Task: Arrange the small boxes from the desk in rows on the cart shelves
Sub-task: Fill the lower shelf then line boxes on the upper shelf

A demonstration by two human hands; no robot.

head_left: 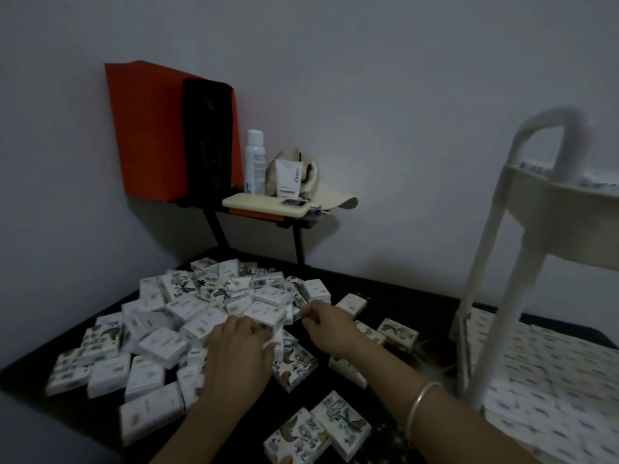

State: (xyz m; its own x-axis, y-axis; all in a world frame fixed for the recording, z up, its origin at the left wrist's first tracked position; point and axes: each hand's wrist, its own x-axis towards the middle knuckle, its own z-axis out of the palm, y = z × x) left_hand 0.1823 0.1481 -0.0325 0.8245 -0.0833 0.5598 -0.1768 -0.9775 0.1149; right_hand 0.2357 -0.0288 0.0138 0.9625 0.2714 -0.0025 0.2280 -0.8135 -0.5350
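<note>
Head view shows both my hands in the lower middle of the picture, on a big heap of small white cardboard boxes (201, 324) with dark drawings on them. The heap sits on the black counter (418, 301) and spreads from the left side to the middle. A few more boxes lie loose near the bottom edge.

My left hand (234, 353) lies on the near side of the heap with its fingers bent over the boxes. It is too blurry to tell if they hold one. My right hand (330, 324) is just beside it. Its fingers look pinched on the edge of one box at the right side of the heap.

I think these boxes are light and stiff, with smooth sides. They could dent if I squeeze hard. The best place to hold one is across its two long sides, thumb on one and fingers on the other.

In the heap the boxes point every which way. Some lie flat and some are tipped up on others, so no long sides line up.

At the right stands the tall white plastic cart (542, 229). Its lower shelf (552, 380) already has boxes lying flat in rows.
</note>
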